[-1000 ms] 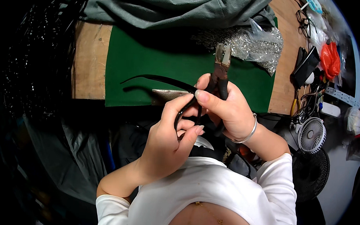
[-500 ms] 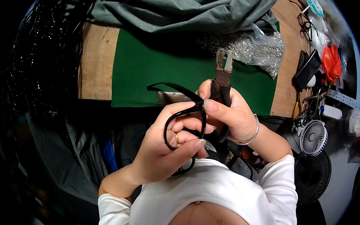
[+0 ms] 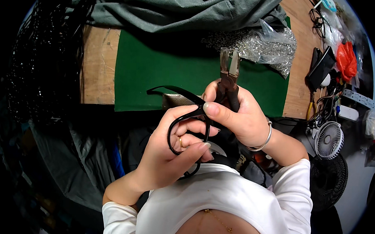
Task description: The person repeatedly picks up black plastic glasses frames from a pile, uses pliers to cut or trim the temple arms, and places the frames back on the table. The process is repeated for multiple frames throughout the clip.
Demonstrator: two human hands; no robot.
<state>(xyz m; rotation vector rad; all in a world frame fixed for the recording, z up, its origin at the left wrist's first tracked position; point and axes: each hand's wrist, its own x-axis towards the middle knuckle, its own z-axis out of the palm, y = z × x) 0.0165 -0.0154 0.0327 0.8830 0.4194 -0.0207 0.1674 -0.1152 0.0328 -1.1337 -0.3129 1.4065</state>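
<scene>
My left hand (image 3: 157, 151) is closed around a black eyeglasses frame (image 3: 169, 137), its thumb and fingers at one rim. One temple arm (image 3: 178, 90) of the frame sticks out to the upper left, over the near edge of the mat; the frame's lower part is partly hidden by my hand. Dark-handled pliers (image 3: 229, 79) are held in my right hand (image 3: 248, 119), jaws pointing away and slightly apart, with nothing between them. My right thumb and a finger also touch the glasses near the hinge. The ends of the pliers' handles are mostly hidden.
A green mat (image 3: 156, 65) covers the wooden table (image 3: 98, 71). Grey cloth (image 3: 188, 10) is heaped at the back, beside a clear bag of small silvery pieces (image 3: 274, 47). Shiny black strands (image 3: 47, 65) hang at left. A phone (image 3: 321, 70), red bag (image 3: 346, 61) and small fan (image 3: 329, 140) are at right.
Both hands have shifted slightly left, carrying the glasses and pliers with them. The grips look about the same.
</scene>
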